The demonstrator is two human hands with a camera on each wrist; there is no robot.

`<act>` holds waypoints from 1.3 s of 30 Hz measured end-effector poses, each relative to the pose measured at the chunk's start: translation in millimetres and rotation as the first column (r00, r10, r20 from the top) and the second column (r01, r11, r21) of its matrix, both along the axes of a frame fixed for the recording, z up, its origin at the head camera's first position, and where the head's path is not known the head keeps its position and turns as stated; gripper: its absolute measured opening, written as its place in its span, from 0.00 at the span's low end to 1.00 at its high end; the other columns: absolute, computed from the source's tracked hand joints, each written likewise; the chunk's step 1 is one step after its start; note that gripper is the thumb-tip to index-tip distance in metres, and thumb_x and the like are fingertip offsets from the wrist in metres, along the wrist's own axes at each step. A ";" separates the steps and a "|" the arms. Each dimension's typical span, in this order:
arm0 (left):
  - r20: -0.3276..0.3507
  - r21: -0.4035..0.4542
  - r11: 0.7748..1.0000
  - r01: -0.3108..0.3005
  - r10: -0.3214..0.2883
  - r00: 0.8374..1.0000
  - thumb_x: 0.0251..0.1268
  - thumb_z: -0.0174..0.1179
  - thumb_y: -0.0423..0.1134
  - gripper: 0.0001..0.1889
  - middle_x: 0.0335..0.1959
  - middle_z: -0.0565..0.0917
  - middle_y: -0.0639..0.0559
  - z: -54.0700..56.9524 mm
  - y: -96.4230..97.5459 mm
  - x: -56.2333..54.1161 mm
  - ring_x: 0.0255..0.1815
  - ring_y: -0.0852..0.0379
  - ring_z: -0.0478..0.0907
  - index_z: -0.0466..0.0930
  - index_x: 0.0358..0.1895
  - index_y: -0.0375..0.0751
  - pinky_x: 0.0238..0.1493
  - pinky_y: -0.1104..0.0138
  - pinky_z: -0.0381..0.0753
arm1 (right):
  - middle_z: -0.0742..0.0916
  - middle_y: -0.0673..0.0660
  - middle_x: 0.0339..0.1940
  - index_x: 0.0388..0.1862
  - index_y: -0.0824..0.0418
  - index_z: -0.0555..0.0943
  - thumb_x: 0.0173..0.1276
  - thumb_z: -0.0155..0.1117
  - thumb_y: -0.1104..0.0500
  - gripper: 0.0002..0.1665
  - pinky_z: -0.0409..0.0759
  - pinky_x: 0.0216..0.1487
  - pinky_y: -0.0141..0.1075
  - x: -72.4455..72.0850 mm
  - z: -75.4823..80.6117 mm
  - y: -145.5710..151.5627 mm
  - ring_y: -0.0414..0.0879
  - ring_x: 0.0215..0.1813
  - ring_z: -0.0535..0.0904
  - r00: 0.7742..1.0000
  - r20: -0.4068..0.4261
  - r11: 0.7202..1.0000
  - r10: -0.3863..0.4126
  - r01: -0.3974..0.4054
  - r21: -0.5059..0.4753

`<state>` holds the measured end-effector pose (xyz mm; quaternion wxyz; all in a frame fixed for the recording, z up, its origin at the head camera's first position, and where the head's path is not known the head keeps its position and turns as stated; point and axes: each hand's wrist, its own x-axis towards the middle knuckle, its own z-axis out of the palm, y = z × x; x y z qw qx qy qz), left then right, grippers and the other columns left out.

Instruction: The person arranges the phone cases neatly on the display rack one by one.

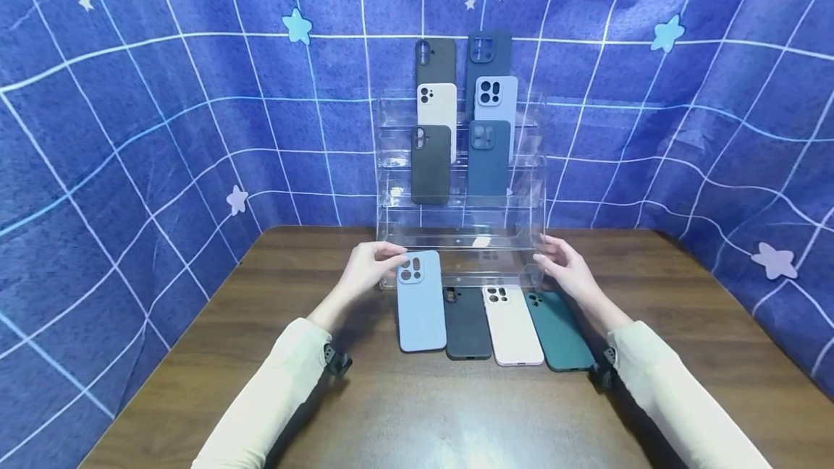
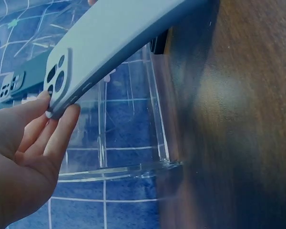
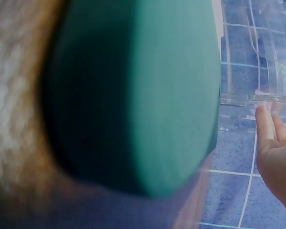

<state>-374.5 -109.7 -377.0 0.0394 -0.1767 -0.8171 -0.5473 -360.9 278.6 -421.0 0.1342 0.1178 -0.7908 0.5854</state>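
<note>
My left hand [image 1: 368, 266] pinches a light blue phone case [image 1: 423, 313] by its upper left corner, beside the camera cutouts. The left wrist view shows the case [image 2: 112, 40] tilted, with thumb and fingers on its camera end. At the right side of a clear tiered display rack [image 1: 449, 239], my right hand [image 1: 570, 272] holds the side edge between thumb and fingers. Part of that hand [image 3: 279, 157] is cut off in the right wrist view. On the table lie a dark phone case [image 1: 468, 328], a white phone case [image 1: 515, 328] and a green phone case [image 1: 560, 331].
Two columns of upright cases stand on the rack's tiers, including a black case [image 1: 430, 165], a white case [image 1: 439, 101] and a dark blue case [image 1: 489, 165]. A blue gridded cloth [image 1: 163, 129] hangs behind the wooden table [image 1: 293, 360].
</note>
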 end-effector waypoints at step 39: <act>-0.292 0.102 0.994 -0.034 0.063 0.954 0.60 0.63 0.40 0.16 0.44 0.85 0.41 124.7 70.0 -39.1 0.35 0.49 0.85 0.82 0.48 0.34 0.31 0.68 0.85 | 0.74 0.76 0.58 0.67 0.70 0.62 0.68 0.58 0.63 0.31 0.79 0.43 0.23 4.1 8.9 -1.4 0.26 0.40 0.77 1.000 0.000 1.000 0.022 -0.022 0.016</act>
